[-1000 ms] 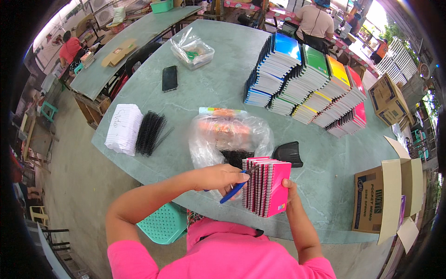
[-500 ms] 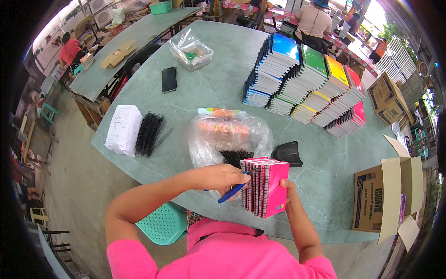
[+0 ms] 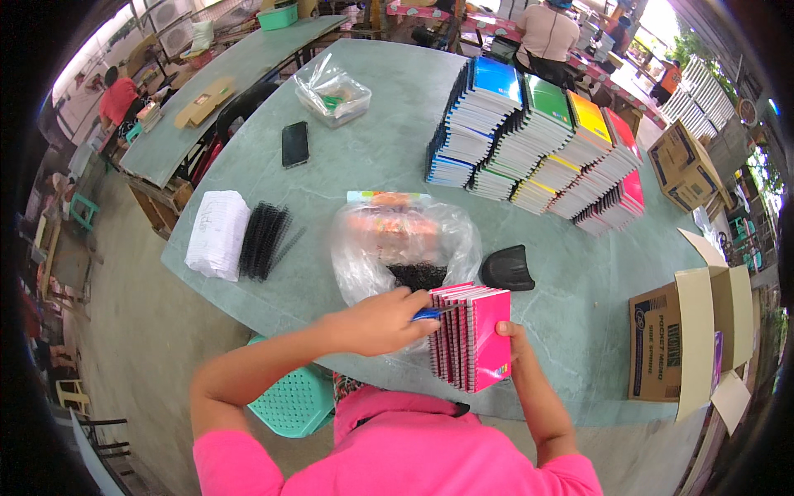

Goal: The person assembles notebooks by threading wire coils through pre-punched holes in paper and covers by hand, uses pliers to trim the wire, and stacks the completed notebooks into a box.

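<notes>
My right hand (image 3: 516,339) grips a bundle of pink spiral notebooks (image 3: 490,343), its thumb on the front cover. The bundle stands upright, coils facing left and fanned slightly apart. My left hand (image 3: 376,322) is closed around blue-handled pliers (image 3: 427,314), whose metal tip reaches the upper part of the coils. Most of the handles are hidden by the fingers. Just beyond the bundle, a clear plastic bag (image 3: 351,269) holds black coils (image 3: 418,275). A black curved plastic piece (image 3: 508,269) lies to its right.
Tall stacks of coloured spiral notebooks (image 3: 529,140) stand at the back right. An open carton (image 3: 655,343) is at the right edge. White paper stack (image 3: 217,236), loose black coils (image 3: 265,240), phone (image 3: 294,144) and clear tub (image 3: 335,99) sit leftward. Green stool (image 3: 294,401) below.
My left hand has turned and closed further over the pliers, so the long blue handle that hung below it no longer shows. The notebooks stay in my right hand, almost unmoved.
</notes>
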`<state>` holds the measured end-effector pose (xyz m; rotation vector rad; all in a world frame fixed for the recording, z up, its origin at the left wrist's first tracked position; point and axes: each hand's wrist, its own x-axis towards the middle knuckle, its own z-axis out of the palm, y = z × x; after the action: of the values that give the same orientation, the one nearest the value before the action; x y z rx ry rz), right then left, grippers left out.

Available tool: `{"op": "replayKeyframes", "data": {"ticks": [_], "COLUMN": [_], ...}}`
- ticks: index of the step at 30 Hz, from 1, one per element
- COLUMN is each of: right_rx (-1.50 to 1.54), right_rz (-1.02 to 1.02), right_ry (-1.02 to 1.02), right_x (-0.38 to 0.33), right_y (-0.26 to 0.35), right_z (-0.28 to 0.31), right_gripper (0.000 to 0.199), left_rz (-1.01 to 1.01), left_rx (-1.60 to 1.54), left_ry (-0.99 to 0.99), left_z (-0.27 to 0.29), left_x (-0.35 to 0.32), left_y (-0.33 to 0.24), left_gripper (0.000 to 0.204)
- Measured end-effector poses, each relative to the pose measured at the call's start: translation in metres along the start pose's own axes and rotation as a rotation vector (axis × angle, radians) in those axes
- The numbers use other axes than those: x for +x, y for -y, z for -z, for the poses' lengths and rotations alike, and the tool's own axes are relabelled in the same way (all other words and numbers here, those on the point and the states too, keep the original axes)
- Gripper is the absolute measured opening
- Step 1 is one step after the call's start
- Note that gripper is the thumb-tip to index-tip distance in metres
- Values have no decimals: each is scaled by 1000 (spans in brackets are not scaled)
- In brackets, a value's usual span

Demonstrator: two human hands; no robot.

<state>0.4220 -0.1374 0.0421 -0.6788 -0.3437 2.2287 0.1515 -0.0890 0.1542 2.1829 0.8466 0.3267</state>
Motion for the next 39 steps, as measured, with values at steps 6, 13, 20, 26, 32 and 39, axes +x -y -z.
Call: {"op": "replayKeyframes", "data": {"ticks": [6,13,20,26,32,39], "right_rx": [-626,-2115,-2170,-2227,-1584,-73], "right_rz": [120,142,72,165,571,1034], "right_ry": [-269,-951,-933,-873,-1254,-594], "right_x": [-54,-65,-66,-98,-192,-95], "right_y": [40,24,4,3,-16,-63], "right_z": [-18,-42,-42,-43,17,41], "right_gripper": [75,93,88,106,110,117], "left_rz": [407,463,-228,-663,-451,-64], "left_rx": [44,624,319,436,460,-407], "left_ry": [-382,-386,-438,-4,1,305], "left_z": [4,-50,-43,-135,-159,-132], "left_x": [-64,-118,-19,109,138,143], "left_y": [83,153,26,-34,-21,-35], "left_gripper": [44,38,42,89,97,104]}}
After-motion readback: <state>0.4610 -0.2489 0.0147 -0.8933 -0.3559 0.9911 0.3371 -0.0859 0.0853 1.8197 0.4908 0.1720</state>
